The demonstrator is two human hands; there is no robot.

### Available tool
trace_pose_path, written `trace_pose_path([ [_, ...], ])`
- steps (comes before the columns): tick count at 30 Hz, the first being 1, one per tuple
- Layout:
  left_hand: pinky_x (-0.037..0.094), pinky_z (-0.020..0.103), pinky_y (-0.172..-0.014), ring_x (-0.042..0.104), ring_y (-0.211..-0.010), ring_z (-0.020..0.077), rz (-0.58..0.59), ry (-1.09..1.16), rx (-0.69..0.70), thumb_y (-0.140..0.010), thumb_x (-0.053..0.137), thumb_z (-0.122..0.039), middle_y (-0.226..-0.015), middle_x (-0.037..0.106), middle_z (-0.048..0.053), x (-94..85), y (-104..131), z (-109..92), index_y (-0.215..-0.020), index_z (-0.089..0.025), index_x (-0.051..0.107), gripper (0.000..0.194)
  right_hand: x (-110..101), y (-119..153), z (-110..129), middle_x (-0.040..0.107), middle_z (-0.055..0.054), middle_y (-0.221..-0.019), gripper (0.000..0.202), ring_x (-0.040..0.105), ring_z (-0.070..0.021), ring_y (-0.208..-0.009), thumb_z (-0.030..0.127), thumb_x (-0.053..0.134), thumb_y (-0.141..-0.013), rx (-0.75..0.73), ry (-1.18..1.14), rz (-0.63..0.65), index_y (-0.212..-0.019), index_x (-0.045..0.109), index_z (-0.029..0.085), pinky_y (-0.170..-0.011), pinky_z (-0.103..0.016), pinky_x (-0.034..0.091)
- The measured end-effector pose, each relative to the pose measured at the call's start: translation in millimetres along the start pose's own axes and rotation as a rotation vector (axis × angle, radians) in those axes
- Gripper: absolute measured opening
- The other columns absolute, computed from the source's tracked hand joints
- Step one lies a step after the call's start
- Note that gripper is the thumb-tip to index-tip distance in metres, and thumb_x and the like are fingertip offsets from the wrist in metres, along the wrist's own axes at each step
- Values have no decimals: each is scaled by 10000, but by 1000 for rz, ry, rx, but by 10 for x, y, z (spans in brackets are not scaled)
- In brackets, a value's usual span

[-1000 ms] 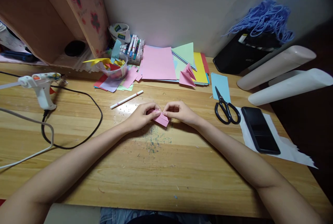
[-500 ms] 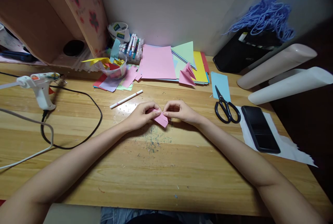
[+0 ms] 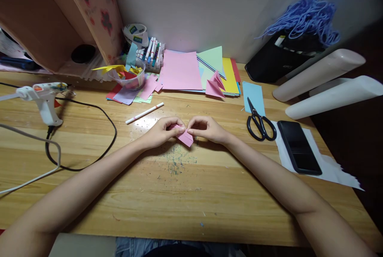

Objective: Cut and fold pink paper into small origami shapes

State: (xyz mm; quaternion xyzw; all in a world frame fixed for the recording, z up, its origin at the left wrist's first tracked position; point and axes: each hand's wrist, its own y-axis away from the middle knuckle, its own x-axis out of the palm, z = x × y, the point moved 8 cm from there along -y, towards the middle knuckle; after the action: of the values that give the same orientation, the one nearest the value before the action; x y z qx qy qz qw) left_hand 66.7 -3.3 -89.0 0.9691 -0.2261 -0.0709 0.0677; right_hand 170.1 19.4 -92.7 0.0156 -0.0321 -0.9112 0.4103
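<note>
A small folded piece of pink paper [image 3: 185,139] is held just above the middle of the wooden desk [image 3: 167,205]. My left hand [image 3: 163,130] pinches its upper left part between thumb and fingers. Thumb and forefinger of my right hand [image 3: 208,129] close on the upper right edge of the same paper. The fingertips of both hands almost meet there and hide part of the folds. A white marker [image 3: 145,113] with red bands lies beyond my left hand. Farther back, a folded pink paper shape [image 3: 214,85] rests on stacked coloured sheets [image 3: 181,70].
To the right lie black-handled scissors [image 3: 259,123] on blue paper [image 3: 253,94], and a black phone [image 3: 299,147] on white paper. A glue gun [image 3: 44,101] and its looping cable [image 3: 101,109] take up the left. A clear tub [image 3: 131,79] of paper scraps stands behind.
Both hands keep their pinch on the pink paper in nearly the same place. The view has shifted very slightly; nothing else visibly differs.
</note>
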Motion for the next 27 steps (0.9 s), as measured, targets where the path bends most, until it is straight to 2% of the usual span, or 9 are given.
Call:
trace_pose_path([
  [9, 379, 238, -608, 482, -661, 122, -177, -258, 81, -779, 534, -348, -716, 560, 13, -103, 9, -136, -751, -137, 570, 216, -29, -9, 39, 562, 21, -606, 270, 526, -89, -551, 387, 661, -722, 48, 20, -45, -698, 547, 144, -543, -223, 431],
  [19, 391, 229, -611, 514, -662, 117, -217, -292, 117, -766, 540, -314, -717, 585, 8, -111, 9, -156, -738, -136, 580, 184, -16, -6, -20, 581, 8, -618, 246, 537, -95, -554, 362, 670, -715, 41, 53, -83, -713, 554, 145, -522, -218, 416],
  [27, 360, 216, -569, 492, -630, 110, -215, -296, 86, -768, 565, -378, -678, 565, 3, -118, 13, -96, -734, -127, 587, 254, -20, -13, -21, 569, 9, -639, 219, 543, -93, -565, 342, 641, -737, 34, 48, -115, -726, 541, 148, -533, -223, 445],
])
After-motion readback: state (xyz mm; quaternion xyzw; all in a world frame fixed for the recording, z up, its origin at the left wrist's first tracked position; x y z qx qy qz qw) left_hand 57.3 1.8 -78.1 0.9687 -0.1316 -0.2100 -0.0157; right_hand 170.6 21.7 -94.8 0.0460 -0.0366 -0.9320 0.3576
